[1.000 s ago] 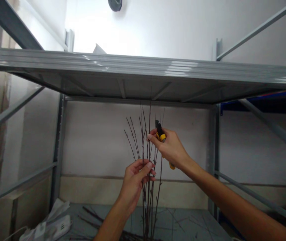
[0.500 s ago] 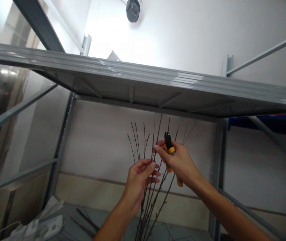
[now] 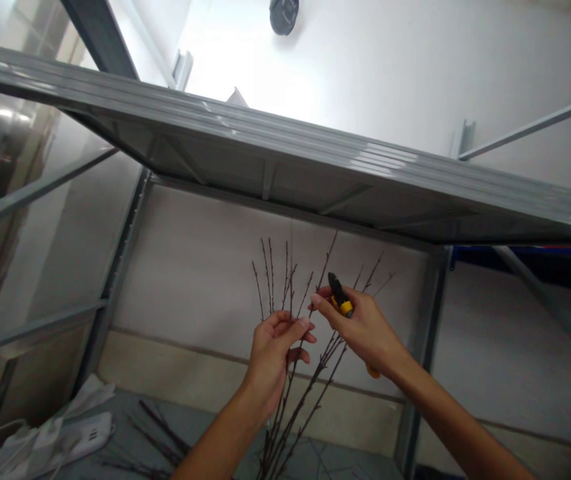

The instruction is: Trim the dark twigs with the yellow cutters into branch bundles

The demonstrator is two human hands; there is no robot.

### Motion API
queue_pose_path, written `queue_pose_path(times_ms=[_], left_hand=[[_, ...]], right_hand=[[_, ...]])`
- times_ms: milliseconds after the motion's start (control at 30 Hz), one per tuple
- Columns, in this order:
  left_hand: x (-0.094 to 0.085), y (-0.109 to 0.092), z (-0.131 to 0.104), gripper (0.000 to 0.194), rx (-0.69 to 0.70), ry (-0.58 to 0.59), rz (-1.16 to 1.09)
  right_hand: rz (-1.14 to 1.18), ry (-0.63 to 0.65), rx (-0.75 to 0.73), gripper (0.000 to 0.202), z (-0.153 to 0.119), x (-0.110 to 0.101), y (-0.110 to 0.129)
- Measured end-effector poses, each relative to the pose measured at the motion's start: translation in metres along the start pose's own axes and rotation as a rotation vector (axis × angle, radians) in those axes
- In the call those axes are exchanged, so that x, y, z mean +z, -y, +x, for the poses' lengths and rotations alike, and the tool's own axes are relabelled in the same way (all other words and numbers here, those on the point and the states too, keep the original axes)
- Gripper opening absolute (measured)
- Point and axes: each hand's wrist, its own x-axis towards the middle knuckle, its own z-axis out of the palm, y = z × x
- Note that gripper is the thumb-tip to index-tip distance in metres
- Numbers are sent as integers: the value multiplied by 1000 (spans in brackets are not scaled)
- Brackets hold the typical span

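Observation:
Several thin, dark, budded twigs (image 3: pixel 321 365) rise and fan out in front of the wall. My left hand (image 3: pixel 278 350) is closed around some of them, thumb and forefinger pinching, the other fingers curled loosely. Just to its right, my right hand (image 3: pixel 360 323) holds cutting pliers (image 3: pixel 338 291) with a black head and yellow handles, the head pointing up. The same hand's thumb and forefinger pinch one twig above the left hand. Most of the pliers' handles are hidden by the palm. The lower ends of the twigs run out of view.
A grey metal shelf (image 3: pixel 275 157) spans the space above my hands. More dark twigs (image 3: pixel 163 433) lie on the grey surface at lower left, near a white power strip (image 3: pixel 83 437) with cables. Rack posts (image 3: pixel 418 360) and slanted braces stand at both sides. A dark round device (image 3: pixel 284 15) is at the top.
The view has tilted slightly. My right hand has pulled its twig over to the right, and the twigs have spread farther apart. The pliers' head now leans more to the left.

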Motion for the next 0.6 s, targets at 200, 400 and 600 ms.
queue_pose_path(times_ms=[200,400,600], left_hand=[[-3,3,2,28,20,17,10],[-4,11,5,31,16,3,1],[-4,13,4,28,29,33,-10]], right_hand=[[-813,64,-315,43,1,-24,-7],[-1291,151,-522,54,4,-32,9],[-1346,186,-529,51,-2,-30,17]])
